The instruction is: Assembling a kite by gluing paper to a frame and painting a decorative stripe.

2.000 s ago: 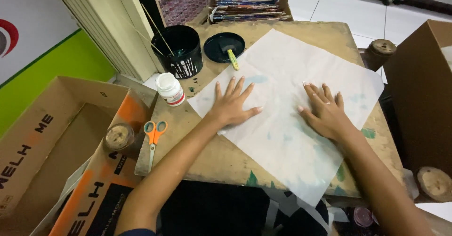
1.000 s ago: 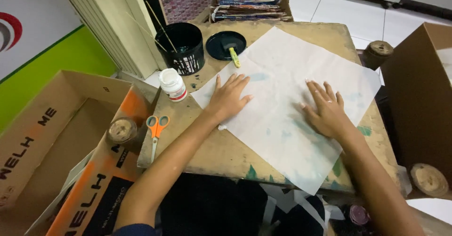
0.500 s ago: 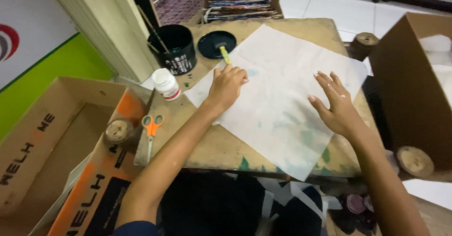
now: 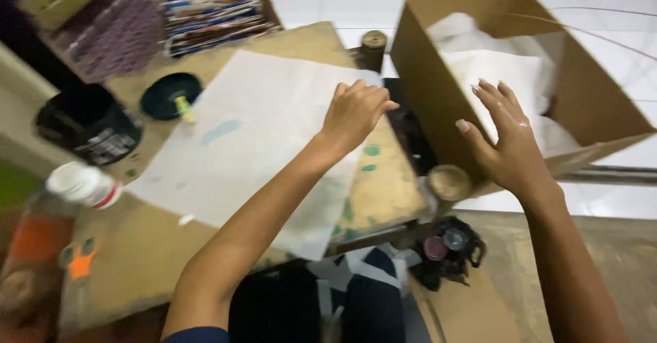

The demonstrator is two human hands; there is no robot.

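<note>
While the left hand (image 4: 356, 113) curls on the white paper sheet's (image 4: 253, 144) right edge, the right hand (image 4: 510, 144) hangs spread, holding nothing.
The sheet runs lengthwise across the bench (image 4: 144, 261) toward its far right corner; the cardboard box (image 4: 438, 90) stands beyond the bench's right edge, nearer the right hand.

A large sheet of white paper (image 4: 253, 144) is being kept flat on a worn wooden table (image 4: 144, 254), its near corner hanging over the table's front edge. Faint blue-green smears are being shown on its left half. Its far right corner is being touched by the curled fingers of the left hand (image 4: 354, 113). The right hand (image 4: 510, 144) is being held open, fingers spread, in front of the near wall of an open brown cardboard box (image 4: 438, 90), which is being kept just right of the table with crumpled white paper inside.
</note>
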